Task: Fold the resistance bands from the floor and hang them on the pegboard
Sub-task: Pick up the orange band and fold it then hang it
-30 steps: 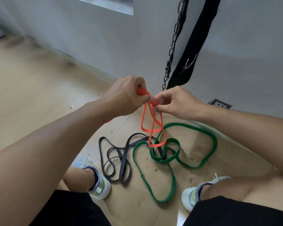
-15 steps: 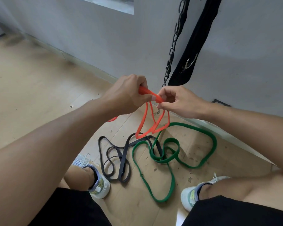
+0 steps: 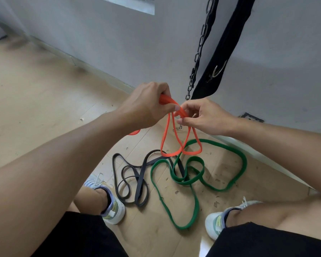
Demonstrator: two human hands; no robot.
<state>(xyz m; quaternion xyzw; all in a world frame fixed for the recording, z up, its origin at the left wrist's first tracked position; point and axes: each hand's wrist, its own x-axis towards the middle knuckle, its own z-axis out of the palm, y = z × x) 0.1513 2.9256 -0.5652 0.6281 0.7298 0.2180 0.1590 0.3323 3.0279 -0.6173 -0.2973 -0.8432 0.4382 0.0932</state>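
Observation:
My left hand (image 3: 148, 106) grips a bundle of the orange resistance band (image 3: 165, 138) in its fist. My right hand (image 3: 206, 117) pinches strands of the same band just to the right, fingers partly spread. Two orange loops hang down below both hands, above the floor. A green band (image 3: 193, 191) lies tangled on the wooden floor beneath, between my feet. A black band (image 3: 137, 186) lies coiled to its left, crossing under the green one. The pegboard is not in view.
A grey wall (image 3: 119, 43) runs close ahead. A black chain (image 3: 198, 52) and a black strap (image 3: 219, 56) with a metal hook hang against it. My two shoes (image 3: 111, 206) flank the bands. A wall socket (image 3: 250, 117) sits low on the right.
My right hand has moved slightly right and spread its fingers, drawing the orange strands apart into two separate hanging loops. The left hand keeps its grip. The floor bands have not moved.

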